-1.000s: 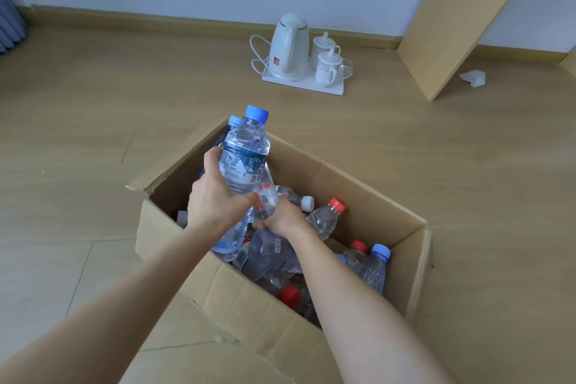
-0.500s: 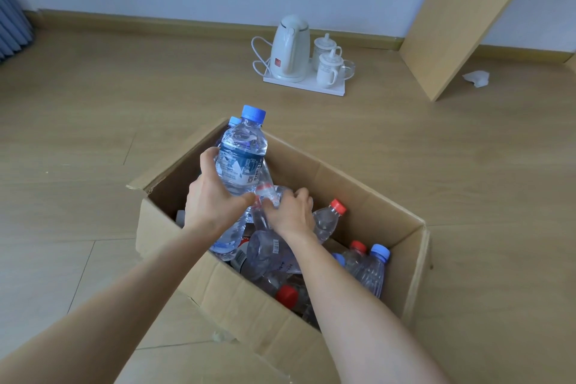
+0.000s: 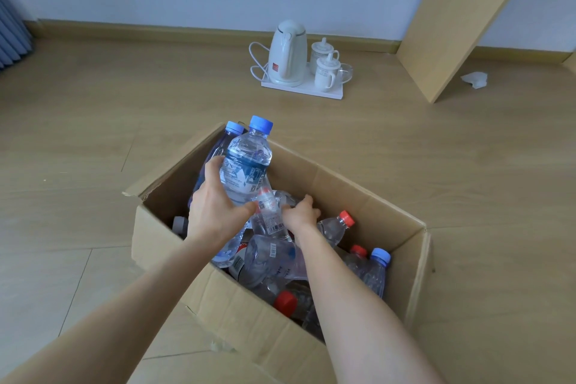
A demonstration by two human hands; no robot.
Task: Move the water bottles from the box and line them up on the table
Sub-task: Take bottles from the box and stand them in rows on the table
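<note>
Looking down from the head camera, the risk I see is the pile shifting. The box (image 3: 249, 315) is stuffed with clear bottles lying every which way, so pulling one from the middle could drag its neighbours along or roll them against the cardboard.

The left hand (image 3: 215, 212) grips a blue-capped bottle (image 3: 246, 165) around its lower body, upright above the far left corner of the box. That hold is low, so the top could swing and knock the second blue-capped bottle (image 3: 232, 129) just behind it.

The right hand (image 3: 300, 215) is down in the heap with its fingers curled, right beside a small clear bottle (image 3: 269, 212). I can't tell whether it has hold of anything.

Also in the box are a red-capped bottle (image 3: 335, 227) leaning near the right hand, another blue cap (image 3: 375, 271) by the right wall and a red cap (image 3: 285, 302) near the front. Nothing is lined up on the wooden surface (image 3: 405, 181) yet. Thin bottles like these probably tip easily when set down.
</note>
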